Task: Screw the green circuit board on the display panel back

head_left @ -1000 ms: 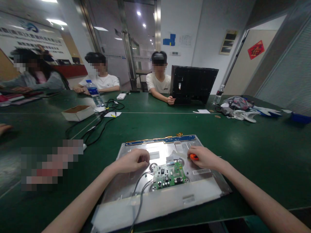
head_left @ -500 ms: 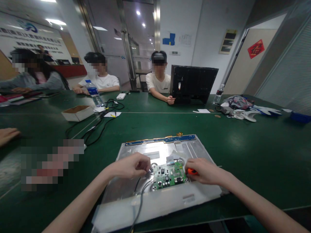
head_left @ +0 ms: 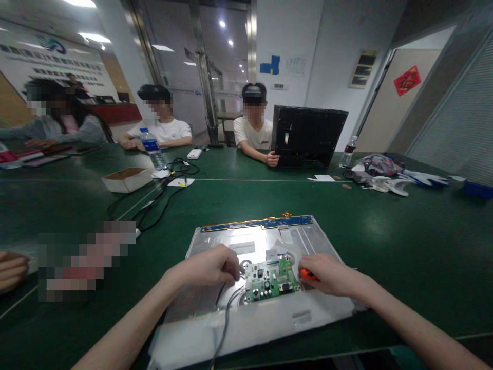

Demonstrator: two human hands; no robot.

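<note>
A metal-backed display panel (head_left: 215,298) lies flat on the table in front of me, a green circuit board (head_left: 269,277) on its middle. My left hand (head_left: 215,267) is at the board's left edge, its fingers curled together; what they pinch is hidden. Dark cables (head_left: 227,313) run from beside that hand down over the panel's near edge. At the board's right edge, my right hand (head_left: 327,275) is closed around an orange handle (head_left: 308,274); the rest of that tool is hidden. A narrow blue circuit strip (head_left: 254,224) lines the panel's far edge.
A white open box (head_left: 127,181), black cables (head_left: 165,198) and a water bottle (head_left: 152,149) are at left. Across the table, a person holds a black monitor (head_left: 310,136) upright. Gloves (head_left: 389,185) lie at right. Another person's hand (head_left: 13,271) rests at far left.
The whole view has shifted slightly. My hands keep nearly the same places by the board. The other person's hand at far left has come nearer and lower.
</note>
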